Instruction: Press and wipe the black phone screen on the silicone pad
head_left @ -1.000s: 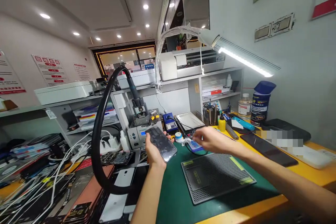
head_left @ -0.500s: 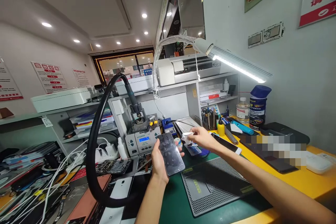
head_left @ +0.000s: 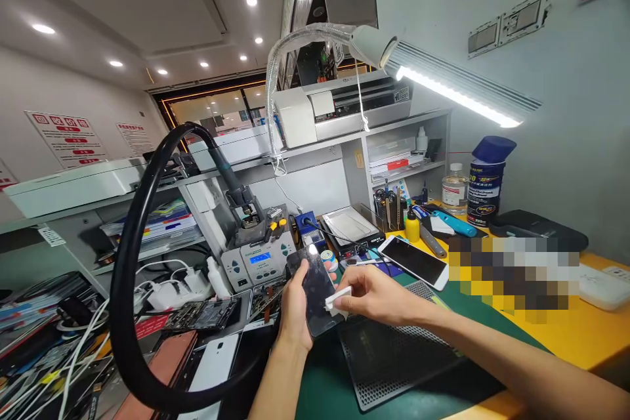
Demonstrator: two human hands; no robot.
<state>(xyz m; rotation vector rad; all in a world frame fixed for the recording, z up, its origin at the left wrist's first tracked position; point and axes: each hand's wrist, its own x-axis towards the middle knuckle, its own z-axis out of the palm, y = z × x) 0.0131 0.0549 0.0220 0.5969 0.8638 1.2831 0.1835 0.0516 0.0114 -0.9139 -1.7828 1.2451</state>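
Observation:
My left hand (head_left: 294,305) is closed around a dark smartphone (head_left: 315,285), thumb along its left edge and fingertips showing at the right. The phone's glossy face is tilted up toward me, over the green mat (head_left: 325,380). Pinched in my right hand (head_left: 367,294) is a small folded white wipe (head_left: 338,300), held at the lower right part of the phone's face. Below my right wrist lies a dark perforated metal mat (head_left: 388,367). A white phone with a black screen (head_left: 415,260) rests beyond my right hand.
A hot-air station (head_left: 260,262) with a thick black hose (head_left: 121,302) stands left, beside white phones (head_left: 209,374) and circuit boards (head_left: 207,315). At the back right are a yellow bottle (head_left: 412,230), a clear bottle (head_left: 454,190) and a blue can (head_left: 485,190). A lit lamp (head_left: 457,98) hangs above.
My right hand has come from beyond the phone toward me, bringing the white wipe onto the screen. My left hand keeps its hold on the phone. The view has shifted slightly.

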